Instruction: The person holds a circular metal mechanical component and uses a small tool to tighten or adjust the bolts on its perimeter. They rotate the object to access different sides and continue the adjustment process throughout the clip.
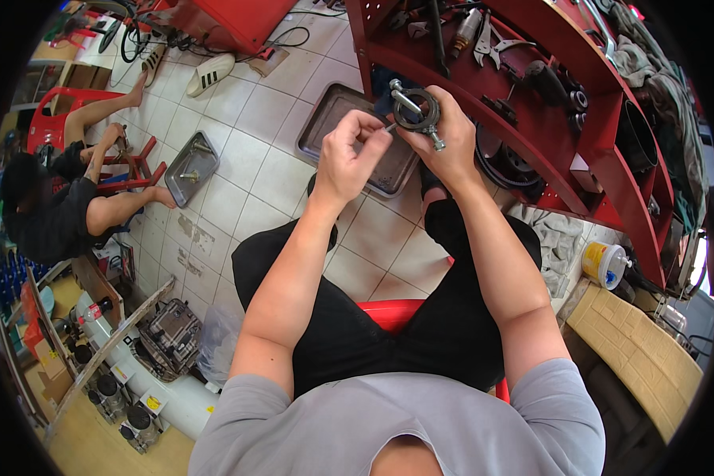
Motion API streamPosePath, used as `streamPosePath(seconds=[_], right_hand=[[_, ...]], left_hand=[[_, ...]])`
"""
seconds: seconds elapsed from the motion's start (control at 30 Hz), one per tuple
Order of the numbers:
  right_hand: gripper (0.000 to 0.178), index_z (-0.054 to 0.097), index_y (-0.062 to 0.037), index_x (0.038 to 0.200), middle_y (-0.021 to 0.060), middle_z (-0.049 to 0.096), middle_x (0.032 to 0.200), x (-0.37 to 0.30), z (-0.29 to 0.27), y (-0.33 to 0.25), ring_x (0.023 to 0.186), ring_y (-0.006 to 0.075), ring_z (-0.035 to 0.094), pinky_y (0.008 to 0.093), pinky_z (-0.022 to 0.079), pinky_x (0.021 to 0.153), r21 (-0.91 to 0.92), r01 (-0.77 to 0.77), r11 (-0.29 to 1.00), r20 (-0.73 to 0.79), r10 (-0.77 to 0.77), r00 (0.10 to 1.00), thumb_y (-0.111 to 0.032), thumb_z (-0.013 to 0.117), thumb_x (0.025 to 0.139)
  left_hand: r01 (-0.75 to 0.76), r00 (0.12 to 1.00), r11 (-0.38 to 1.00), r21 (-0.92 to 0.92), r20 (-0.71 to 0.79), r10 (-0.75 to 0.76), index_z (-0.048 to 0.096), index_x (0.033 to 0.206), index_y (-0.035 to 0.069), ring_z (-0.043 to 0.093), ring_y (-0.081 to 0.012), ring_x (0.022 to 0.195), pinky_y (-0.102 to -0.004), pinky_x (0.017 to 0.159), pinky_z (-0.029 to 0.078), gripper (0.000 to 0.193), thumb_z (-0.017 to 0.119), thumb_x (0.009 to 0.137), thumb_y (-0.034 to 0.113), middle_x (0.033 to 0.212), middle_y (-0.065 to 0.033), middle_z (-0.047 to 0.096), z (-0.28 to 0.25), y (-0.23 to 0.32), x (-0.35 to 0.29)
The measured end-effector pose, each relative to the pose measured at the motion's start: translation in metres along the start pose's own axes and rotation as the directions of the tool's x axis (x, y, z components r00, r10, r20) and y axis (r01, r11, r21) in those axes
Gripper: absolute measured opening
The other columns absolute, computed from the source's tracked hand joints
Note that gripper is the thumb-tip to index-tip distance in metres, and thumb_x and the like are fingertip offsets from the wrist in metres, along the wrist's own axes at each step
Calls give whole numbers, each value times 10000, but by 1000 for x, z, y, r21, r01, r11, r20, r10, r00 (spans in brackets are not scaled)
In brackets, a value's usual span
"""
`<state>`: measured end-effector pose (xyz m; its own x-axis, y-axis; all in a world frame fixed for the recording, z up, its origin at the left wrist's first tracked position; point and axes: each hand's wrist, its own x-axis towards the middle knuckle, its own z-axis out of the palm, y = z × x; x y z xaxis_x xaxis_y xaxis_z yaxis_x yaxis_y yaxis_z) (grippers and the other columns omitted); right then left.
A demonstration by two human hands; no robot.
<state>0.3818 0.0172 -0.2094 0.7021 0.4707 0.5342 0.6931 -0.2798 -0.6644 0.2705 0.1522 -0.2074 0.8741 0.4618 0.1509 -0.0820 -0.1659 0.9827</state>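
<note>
Above a dark metal tray (335, 101) on the tiled floor, both my hands are raised close together. My right hand (452, 147) is closed round the side of a dark ring-shaped metal part (434, 112). A shiny bolt (405, 99) lies across the ring's upper left, and another bolt-like fitting (439, 141) sticks out at its lower right. With thumb and fingers pinched, my left hand (347, 161) holds a thin metal piece (390, 127) whose tip reaches the ring's left side. The rest of that piece is hidden by my fingers.
A red tool shelf (484, 99) with pliers (492, 47) stands close at the right. At left, a co-worker (51, 206) sits near a smaller metal tray (184, 186) holding parts. A white slipper (210, 75) lies on the tiles. A white bucket (604, 264) stands right.
</note>
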Motion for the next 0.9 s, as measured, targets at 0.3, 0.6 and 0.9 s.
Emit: streamPosePath(seconds=[0.3,0.6,0.9], right_hand=[[558,566,-83,1084,94,629,897,-1,0,-1,820,305,646,392,507,690,-1,-8,1000,16,8,1000,-129,843,602],[549,565,-84,1080,106,593,858,3,-2,0,810,328,607,420,468,695,-54,86,995,36,-84,996,-106,823,595],[548,558,-84,1075,107,568,842,3,1,4,796,336,580,430,441,697,-48,120,992,64,-117,991,-105,822,595]], left_hand=[[111,992,992,64,58,-115,586,866,-10,583,-160,653,-299,630,475,263,586,950,239,697,-83,612,-2,6,-1],[-248,969,929,274,59,241,535,1122,52,622,-182,910,-330,793,468,455,782,747,126,1038,-80,644,-2,6,-1],[-360,931,841,405,96,352,577,1077,59,652,-203,886,-320,760,474,333,740,786,72,945,-78,674,-1,4,2]])
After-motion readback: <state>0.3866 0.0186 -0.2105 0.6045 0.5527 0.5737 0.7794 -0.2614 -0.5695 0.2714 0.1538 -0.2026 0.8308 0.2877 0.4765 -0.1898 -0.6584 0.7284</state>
